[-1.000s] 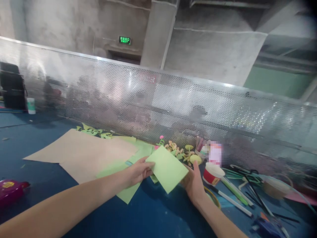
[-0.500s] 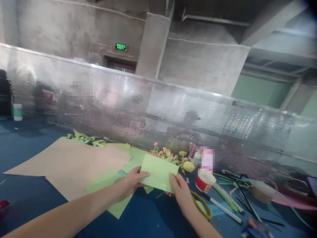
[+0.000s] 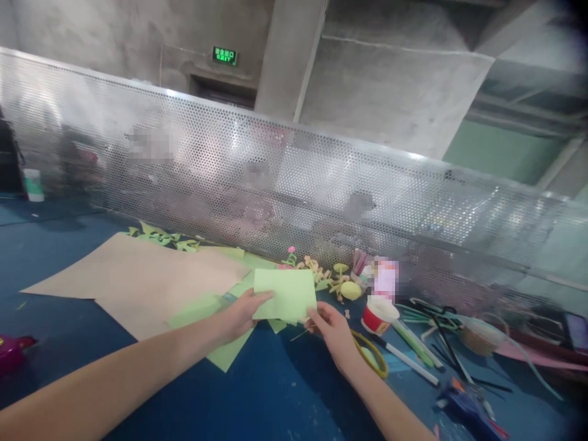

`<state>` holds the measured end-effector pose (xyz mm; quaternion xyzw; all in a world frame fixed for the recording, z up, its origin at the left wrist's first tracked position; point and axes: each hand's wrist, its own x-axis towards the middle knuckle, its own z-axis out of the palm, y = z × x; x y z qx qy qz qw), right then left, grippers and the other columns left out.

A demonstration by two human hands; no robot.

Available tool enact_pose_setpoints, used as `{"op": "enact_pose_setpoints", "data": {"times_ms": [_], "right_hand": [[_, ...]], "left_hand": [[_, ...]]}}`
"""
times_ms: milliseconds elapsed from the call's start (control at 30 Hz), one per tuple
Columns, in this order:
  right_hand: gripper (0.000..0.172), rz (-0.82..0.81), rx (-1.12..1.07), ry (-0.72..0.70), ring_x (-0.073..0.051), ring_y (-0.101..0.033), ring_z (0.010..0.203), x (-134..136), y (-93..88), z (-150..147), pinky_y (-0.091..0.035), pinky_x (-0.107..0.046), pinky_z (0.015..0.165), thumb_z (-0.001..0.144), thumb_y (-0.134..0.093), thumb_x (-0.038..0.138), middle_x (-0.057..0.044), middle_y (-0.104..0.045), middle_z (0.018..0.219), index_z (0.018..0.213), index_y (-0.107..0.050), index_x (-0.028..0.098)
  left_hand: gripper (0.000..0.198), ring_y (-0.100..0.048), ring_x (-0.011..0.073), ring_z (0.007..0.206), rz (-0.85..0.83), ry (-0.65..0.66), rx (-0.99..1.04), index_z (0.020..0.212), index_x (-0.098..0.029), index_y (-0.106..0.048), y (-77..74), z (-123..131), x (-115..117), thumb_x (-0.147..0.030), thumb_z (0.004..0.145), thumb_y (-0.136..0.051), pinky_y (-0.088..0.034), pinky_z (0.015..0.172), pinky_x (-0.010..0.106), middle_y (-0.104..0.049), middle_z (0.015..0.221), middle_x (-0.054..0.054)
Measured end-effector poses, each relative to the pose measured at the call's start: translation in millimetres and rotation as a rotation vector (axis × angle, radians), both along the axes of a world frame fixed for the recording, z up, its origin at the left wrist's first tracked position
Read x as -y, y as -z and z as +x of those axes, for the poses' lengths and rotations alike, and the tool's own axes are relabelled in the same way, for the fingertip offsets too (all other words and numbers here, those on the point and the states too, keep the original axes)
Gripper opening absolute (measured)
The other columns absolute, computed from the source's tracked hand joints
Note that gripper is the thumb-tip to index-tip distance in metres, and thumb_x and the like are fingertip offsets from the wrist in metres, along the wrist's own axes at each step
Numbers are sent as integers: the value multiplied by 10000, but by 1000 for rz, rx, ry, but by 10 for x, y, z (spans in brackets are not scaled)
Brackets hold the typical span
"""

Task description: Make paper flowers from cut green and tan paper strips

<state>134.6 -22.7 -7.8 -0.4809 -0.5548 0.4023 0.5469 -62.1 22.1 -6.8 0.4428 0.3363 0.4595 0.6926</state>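
Note:
A light green paper is held up a little above the blue table. My left hand grips its left edge with thumb on top. My right hand pinches its lower right corner. Under and behind the paper lie more green sheets and two brown paper sheets. Just beyond the held paper sit small paper flower pieces.
A red and white paper cup stands right of my right hand, with a yellow-green ring, pens and markers and a blue tool around it. A perforated metal screen runs along the table's back. A magenta object lies far left.
The green paper has turned from a diamond tilt to nearly level and looks narrower. My right hand came from under its right side to pinch the lower right corner. The camera shifted slightly.

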Motion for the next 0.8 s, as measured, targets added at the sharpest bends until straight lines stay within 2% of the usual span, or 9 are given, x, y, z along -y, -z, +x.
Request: {"op": "enact_pose_setpoints", "data": {"times_ms": [167, 333, 500, 800], "right_hand": [[290, 34, 71, 77, -164, -563, 548, -12, 33, 21, -447, -287, 539, 696, -619, 397, -5, -615, 617, 859, -554, 167], [283, 74, 106, 143, -151, -528, 470, 35, 17, 4, -428, -273, 493, 706, -613, 370, 51, -552, 517, 867, -441, 215], [247, 130, 152, 121, -157, -552, 497, 72, 11, -22, -440, -268, 478, 740, -571, 400, 52, -522, 548, 809, -400, 235], [294, 107, 99, 108, -164, -560, 522, 6, 76, 19, -460, -283, 502, 747, -565, 426, 29, -565, 570, 868, -400, 215]], "left_hand": [[404, -605, 252, 930, -19, 84, 88, 1082, -131, -536, 17, 13, -20, -332, 740, -613, -507, 774, 361, -617, 1074, 138], [393, -608, 241, 928, -36, 74, 91, 1087, -132, -538, 4, 31, -10, -322, 751, -609, -504, 789, 353, -617, 1076, 134], [402, -608, 231, 932, -33, 64, 97, 1102, -148, -533, -3, 37, 1, -322, 749, -612, -502, 786, 337, -614, 1088, 127], [386, -616, 239, 916, -63, 67, 90, 1068, -141, -545, -1, 50, -26, -338, 743, -608, -514, 766, 342, -635, 1048, 122]]}}
